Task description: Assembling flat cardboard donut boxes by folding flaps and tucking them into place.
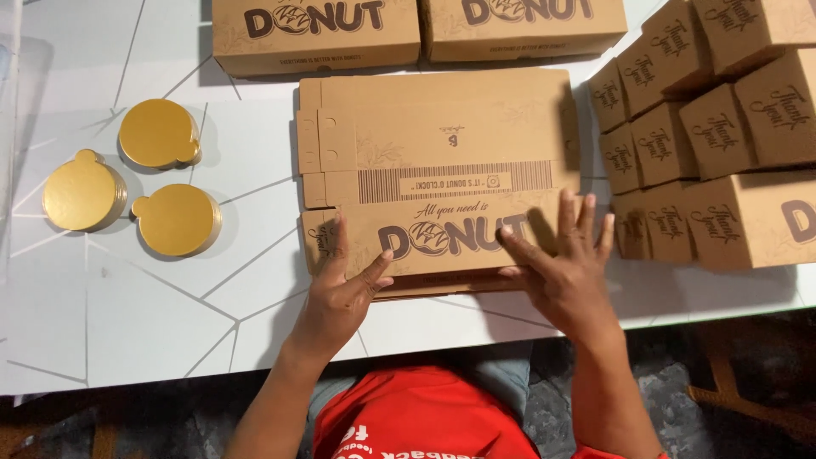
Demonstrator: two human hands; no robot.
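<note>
A stack of flat, unfolded brown cardboard boxes (442, 144) with dark printing lies in the middle of the white table (127, 314). My left hand (340, 293) rests flat on the stack's near left corner, fingers spread. On the near right part of the same stack, my right hand (561, 272) presses down with spread fingers. Neither hand grips anything.
Three stacks of round gold cake boards (157, 133) (82, 193) (176, 219) lie on the left. Two assembled long brown boxes (314, 34) (523, 25) stand at the back. Several small folded brown boxes (705, 136) are piled at the right.
</note>
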